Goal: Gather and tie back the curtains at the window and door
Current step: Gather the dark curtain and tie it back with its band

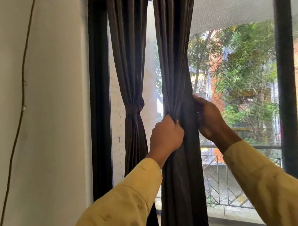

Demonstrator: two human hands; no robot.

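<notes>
Hanging straight down from the top of the window frame, the loose curtain runs vertically and narrows to a bunch at mid-height. Its left neighbour, the tied curtain, is cinched by a band beside the wall. Reaching up from below, the left hand pinches folds at the bunch's left edge. Opposite, the right hand curls its fingers round the right edge. Both yellow sleeves slant upward.
</notes>
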